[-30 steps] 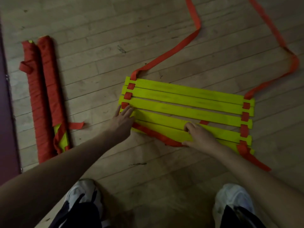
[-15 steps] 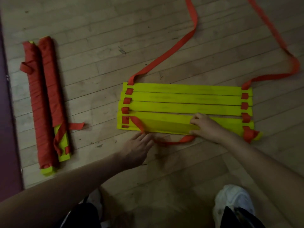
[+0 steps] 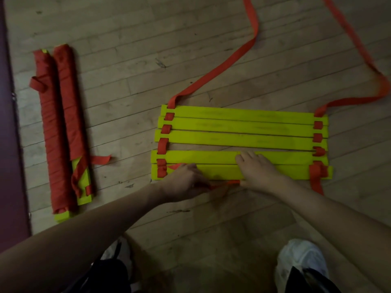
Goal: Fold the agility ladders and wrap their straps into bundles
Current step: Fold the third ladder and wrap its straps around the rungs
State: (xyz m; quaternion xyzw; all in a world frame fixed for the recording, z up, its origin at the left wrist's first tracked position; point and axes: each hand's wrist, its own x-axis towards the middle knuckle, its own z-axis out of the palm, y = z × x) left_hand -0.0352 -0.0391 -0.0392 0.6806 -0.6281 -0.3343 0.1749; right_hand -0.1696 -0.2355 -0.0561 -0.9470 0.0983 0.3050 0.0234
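At the near edge of the agility ladder (image 3: 243, 134), left hand (image 3: 186, 180) pinches a slack strap loop (image 3: 224, 183); right hand (image 3: 258, 170) lies flat, fingers straight, pressing the nearest yellow rungs (image 3: 292, 172) on the floor (image 3: 148, 49). Best tuck slack flat, rung ends square, before stacking. Two wrapped bundles (image 3: 61, 123) lie well left.

Both our bare forearms stretched forward and down, drawing close together at the wrists. Our left hand (image 3: 186, 180) lay knuckles up, its fingers curled and pinching the strap (image 3: 224, 183). Our right hand (image 3: 259, 169) lay palm down just beside it, fingers straight, pressing a rung (image 3: 201, 157).
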